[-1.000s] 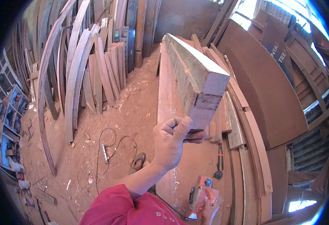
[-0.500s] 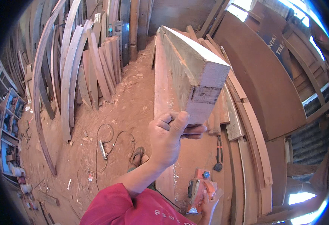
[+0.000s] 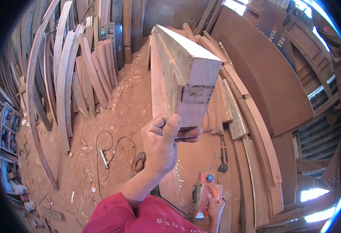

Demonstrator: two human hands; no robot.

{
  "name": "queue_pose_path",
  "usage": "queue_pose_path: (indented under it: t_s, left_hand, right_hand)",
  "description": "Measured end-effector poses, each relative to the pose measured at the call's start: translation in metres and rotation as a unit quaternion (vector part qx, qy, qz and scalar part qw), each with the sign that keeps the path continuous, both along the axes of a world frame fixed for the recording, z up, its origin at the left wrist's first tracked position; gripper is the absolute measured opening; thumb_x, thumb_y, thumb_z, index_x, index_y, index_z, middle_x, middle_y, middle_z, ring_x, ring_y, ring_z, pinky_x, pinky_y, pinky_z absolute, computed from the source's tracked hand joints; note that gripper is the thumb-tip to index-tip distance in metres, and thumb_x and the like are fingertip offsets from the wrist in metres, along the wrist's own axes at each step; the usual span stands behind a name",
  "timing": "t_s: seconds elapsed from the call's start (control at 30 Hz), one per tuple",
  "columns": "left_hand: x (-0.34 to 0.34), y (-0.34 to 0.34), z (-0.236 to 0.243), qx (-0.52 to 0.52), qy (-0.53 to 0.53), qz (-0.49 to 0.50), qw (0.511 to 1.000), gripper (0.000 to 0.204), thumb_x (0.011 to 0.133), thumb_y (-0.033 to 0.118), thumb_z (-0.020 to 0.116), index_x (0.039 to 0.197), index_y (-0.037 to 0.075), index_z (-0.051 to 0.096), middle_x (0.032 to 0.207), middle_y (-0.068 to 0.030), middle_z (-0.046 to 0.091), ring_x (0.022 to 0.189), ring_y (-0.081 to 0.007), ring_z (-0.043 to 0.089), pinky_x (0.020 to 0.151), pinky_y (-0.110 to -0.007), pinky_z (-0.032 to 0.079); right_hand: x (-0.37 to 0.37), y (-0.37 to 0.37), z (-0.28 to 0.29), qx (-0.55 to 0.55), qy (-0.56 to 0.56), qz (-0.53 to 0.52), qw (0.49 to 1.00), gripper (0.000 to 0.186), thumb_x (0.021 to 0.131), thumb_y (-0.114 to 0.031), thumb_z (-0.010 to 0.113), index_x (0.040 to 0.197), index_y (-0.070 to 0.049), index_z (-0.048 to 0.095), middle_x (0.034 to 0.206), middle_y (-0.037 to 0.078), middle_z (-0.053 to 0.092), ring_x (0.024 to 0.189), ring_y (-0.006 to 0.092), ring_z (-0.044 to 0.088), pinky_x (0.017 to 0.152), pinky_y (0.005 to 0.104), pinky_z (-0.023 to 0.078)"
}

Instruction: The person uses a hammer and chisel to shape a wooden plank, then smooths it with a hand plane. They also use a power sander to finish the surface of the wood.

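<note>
My left hand (image 3: 159, 145) grips the near end of a thick wooden plank (image 3: 197, 91). Its thumb lies along the near side edge and the fingers curl under the end. The plank stands on edge, tilted, and stretches away from me, with a pale top edge, a weathered grey side and a dark crack across its end. Low and to the right, my right hand (image 3: 215, 207) is wrapped round the orange handle of a red-orange power planer (image 3: 205, 190). The planer rests over the wooden surface below, well apart from the held plank.
Curved timber pieces (image 3: 63, 93) lean along the left wall. A cable with a connector (image 3: 103, 158) lies on the dusty floor. Stacked boards (image 3: 257, 128) and a large brown panel (image 3: 255, 73) line the right side. A pair of pincers (image 3: 223, 155) lies near the planer. A shelf (image 3: 3, 143) stands far left.
The whole scene, plank and left hand included, has shifted slightly left in the picture. Both hands keep their holds, and the planer stays in nearly the same place.
</note>
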State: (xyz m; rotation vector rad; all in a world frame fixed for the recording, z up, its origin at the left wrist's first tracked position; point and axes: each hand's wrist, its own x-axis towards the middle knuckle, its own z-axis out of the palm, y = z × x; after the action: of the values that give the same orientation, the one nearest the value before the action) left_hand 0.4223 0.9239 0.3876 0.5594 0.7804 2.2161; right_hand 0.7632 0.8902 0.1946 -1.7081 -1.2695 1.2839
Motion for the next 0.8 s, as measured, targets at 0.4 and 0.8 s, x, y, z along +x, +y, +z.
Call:
queue_pose_path:
  t_s: [0.4, 0.8]
  left_hand:
    - [0.040, -0.034, -0.026, -0.070, -0.439, -0.205, 0.872, 0.058, 0.099, 0.051, 0.048, 0.124, -0.001, 0.054, 0.113, -0.0208, 0.064, 0.110, -0.0352, 0.064, 0.085, -0.040, 0.060]
    - [0.081, -0.032, -0.364, -0.311, -0.619, -0.083, 0.716, 0.042, 0.093, 0.053, 0.059, 0.102, 0.014, 0.066, 0.091, -0.0025, 0.068, 0.079, -0.0197, 0.066, 0.074, -0.036, 0.061]
  right_hand:
    - [0.002, 0.003, 0.006, 0.029, -0.073, 0.000, 0.997, 0.027, 0.086, -0.026, 0.075, 0.076, -0.007, 0.059, 0.059, -0.004, 0.052, 0.048, 0.0066, 0.050, 0.043, 0.0252, 0.039]
    - [-0.013, 0.003, 0.006, -0.031, -0.126, 0.041, 0.991, 0.031, 0.083, -0.028, 0.076, 0.077, -0.001, 0.061, 0.060, 0.000, 0.056, 0.050, 0.0074, 0.050, 0.044, 0.0270, 0.041]
